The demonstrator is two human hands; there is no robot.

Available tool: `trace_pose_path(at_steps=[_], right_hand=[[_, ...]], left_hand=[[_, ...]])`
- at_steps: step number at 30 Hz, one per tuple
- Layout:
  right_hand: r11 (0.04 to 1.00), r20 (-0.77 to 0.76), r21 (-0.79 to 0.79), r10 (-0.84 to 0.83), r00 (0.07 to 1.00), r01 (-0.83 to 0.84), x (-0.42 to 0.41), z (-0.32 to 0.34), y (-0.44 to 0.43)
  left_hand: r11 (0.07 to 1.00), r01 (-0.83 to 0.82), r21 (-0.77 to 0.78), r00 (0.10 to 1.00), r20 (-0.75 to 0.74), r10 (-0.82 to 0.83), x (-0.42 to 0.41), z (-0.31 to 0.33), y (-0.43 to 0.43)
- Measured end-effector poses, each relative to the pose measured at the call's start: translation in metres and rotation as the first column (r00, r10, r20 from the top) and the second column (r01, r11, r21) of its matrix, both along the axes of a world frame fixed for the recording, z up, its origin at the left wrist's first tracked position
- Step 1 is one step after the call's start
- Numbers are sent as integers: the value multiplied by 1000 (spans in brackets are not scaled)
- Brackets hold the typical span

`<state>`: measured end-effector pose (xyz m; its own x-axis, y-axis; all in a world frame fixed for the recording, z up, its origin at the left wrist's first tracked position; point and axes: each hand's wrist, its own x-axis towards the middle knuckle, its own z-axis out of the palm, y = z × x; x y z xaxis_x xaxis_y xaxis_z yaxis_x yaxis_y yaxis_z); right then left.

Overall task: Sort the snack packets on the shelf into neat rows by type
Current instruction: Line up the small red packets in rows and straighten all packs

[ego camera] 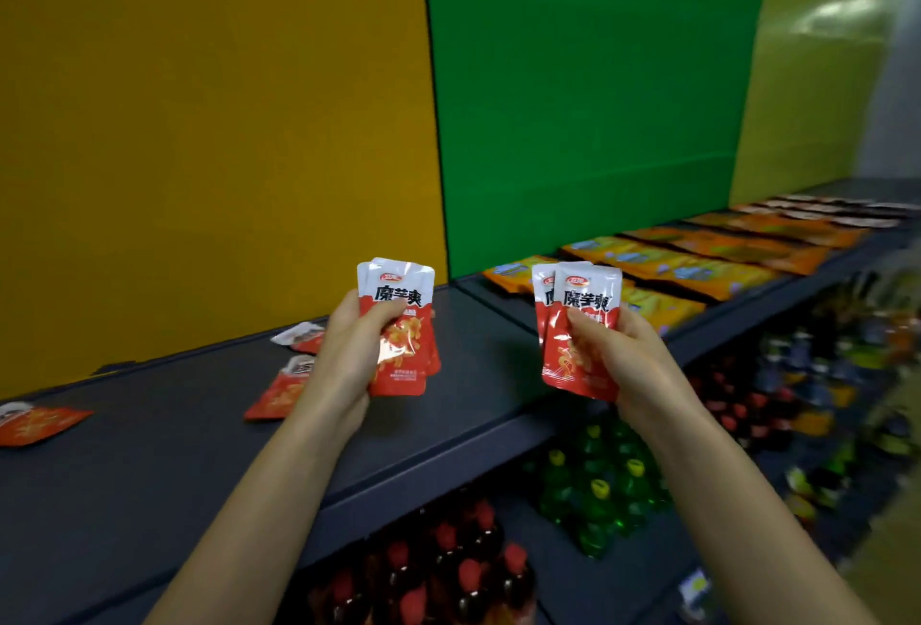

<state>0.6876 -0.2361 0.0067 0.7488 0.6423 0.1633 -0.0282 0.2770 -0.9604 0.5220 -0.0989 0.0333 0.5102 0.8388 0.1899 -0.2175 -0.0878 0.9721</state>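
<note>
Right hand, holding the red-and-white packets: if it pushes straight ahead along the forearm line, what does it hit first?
Likely the row of orange snack packets lying on the dark grey shelf, just beyond the red-and-white packets in the right hand. Behind them stands the green back panel. Depth is unclear from this one view.

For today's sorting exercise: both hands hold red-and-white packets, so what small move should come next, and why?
Probably merge the right hand's packets into the left hand's stack: they look the same type, and a free hand could gather the loose red packets on the shelf.
</note>
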Motion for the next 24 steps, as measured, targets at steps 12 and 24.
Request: trace_pose_path(at_steps=[12, 24], right_hand=[[940, 15, -85, -332, 943, 332, 176, -23, -209], [883, 16, -134, -451, 892, 449, 316, -52, -338]], left_hand=[[905, 425, 1, 903, -75, -423, 236, -25, -154], [821, 569, -47, 807, -160, -569, 436, -80, -265]])
